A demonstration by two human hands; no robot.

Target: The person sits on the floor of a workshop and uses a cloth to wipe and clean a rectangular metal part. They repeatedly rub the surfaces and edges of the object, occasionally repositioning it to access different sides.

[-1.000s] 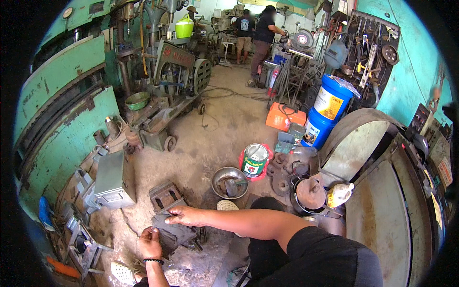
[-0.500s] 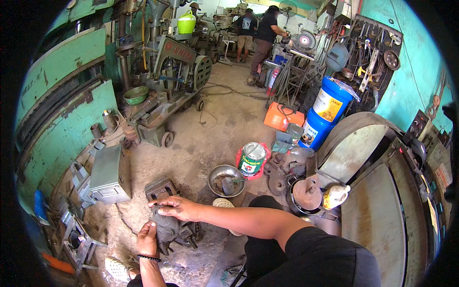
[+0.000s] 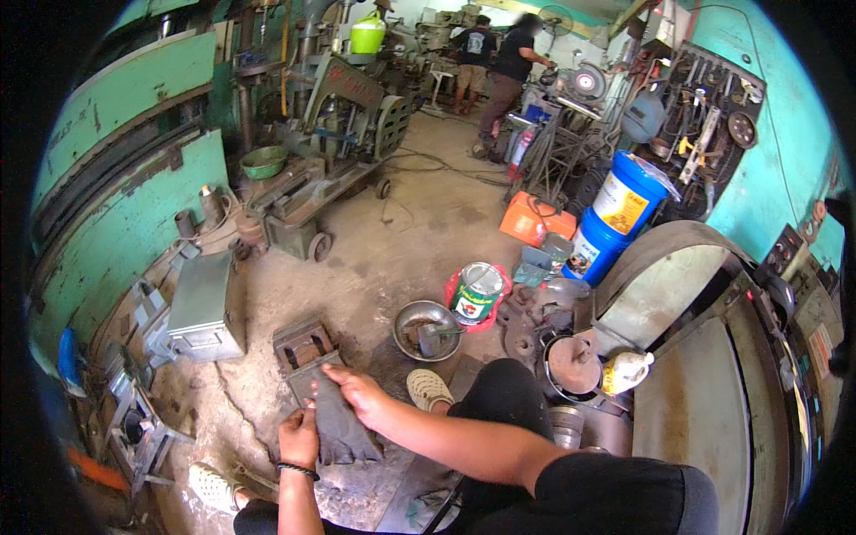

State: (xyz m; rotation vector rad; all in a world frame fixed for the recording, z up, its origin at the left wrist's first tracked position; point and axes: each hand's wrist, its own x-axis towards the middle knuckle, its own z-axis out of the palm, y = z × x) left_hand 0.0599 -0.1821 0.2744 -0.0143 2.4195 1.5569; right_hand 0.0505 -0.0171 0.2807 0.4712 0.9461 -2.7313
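A dark grey cloth (image 3: 337,426) hangs spread between my hands over a metal vise-like block (image 3: 303,341) on the floor. My left hand (image 3: 299,437), with a black bead bracelet at the wrist, pinches the cloth's left edge. My right hand (image 3: 355,392) reaches across from the right and grips the cloth near its upper edge, thumb on top. The block's far end, with its rectangular opening, shows beyond the cloth; its near part is covered.
Right of the block stand a metal bowl (image 3: 426,330) with a scraper-like tool, a green-labelled can (image 3: 479,294) and a lidded pot (image 3: 572,366). A grey metal box (image 3: 209,308) sits to the left. Stacked blue buckets (image 3: 615,214) stand farther right. Two people work at the back.
The cloth has gone from bunched around the block to spread out flat. My right hand has moved right and nearer; my left hand has shifted slightly right. The view has tilted a little.
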